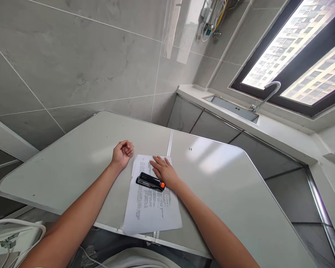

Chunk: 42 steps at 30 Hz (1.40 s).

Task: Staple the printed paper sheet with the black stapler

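Observation:
Printed paper [153,214] lies flat on the pale table [212,178], its near edge at the table's front edge. A black stapler [150,181] with an orange end rests across the upper half of the paper. My right hand [165,172] lies palm down on the paper's upper right part, fingers spread, just above the stapler's orange end. Left of the paper's top corner, my left hand [122,154] rests on the table with its fingers curled in; nothing shows in it.
Beyond the table at the right runs a counter [279,132] with a sink [231,108] and faucet [268,97] under a window. A tiled wall stands behind. White cables [24,222] hang at the lower left.

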### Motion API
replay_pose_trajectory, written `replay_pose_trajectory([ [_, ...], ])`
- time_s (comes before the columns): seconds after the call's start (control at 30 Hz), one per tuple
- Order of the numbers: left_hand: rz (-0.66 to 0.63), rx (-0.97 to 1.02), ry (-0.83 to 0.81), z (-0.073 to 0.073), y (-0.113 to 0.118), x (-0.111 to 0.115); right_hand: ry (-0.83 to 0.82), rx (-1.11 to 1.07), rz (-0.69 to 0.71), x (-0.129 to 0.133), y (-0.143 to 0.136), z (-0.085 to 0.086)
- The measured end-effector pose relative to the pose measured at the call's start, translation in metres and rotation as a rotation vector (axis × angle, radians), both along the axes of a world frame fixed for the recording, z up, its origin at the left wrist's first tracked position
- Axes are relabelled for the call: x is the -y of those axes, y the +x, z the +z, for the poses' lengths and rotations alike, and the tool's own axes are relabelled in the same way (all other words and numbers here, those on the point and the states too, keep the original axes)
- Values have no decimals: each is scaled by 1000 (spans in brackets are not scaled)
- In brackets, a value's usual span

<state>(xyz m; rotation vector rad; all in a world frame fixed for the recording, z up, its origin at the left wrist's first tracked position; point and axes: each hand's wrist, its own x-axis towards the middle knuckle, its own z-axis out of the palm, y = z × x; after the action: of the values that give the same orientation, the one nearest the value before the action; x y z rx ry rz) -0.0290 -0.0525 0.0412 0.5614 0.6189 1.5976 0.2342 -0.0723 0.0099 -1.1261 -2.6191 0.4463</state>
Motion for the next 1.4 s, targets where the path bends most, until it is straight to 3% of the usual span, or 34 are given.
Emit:
replay_pose_trajectory([
  [0.17,-47,-38,-22,-2,-11,-4,14,-23,-129,2,-58,-9],
  [0.27,-68,-122,-54,-6,-13,-7,31,-81,-119,-3,-59,-6],
  [0.33,-50,-164,-59,-10,-13,-8,48,-141,-185,-17,-37,0],
  [0.43,-43,-231,-39,-15,-10,-9,129,-313,-542,-51,23,11],
  [0.5,-51,-260,-32,-18,-8,-10,174,-334,-681,-76,66,17],
  [0.6,-50,-280,-33,-22,-7,-10,169,-321,-753,-102,110,19],
  [0.7,-47,-306,-29,-25,-8,-10,130,-292,-730,-113,124,15],
  [0.83,-51,-340,-28,-28,-8,-11,105,-298,-675,-117,95,9],
  [1.07,-47,-425,-29,-26,-8,-8,11,-337,-404,-125,-38,3],
  [1.17,-21,-477,-27,-25,-7,-6,-25,-327,-340,-127,-74,6],
  [1.3,79,-591,5,-22,-6,-3,-48,-308,-335,-127,-77,13],
  [1.4,167,-1004,147,-22,-7,-3,-48,-313,-401,-117,-52,18],
])
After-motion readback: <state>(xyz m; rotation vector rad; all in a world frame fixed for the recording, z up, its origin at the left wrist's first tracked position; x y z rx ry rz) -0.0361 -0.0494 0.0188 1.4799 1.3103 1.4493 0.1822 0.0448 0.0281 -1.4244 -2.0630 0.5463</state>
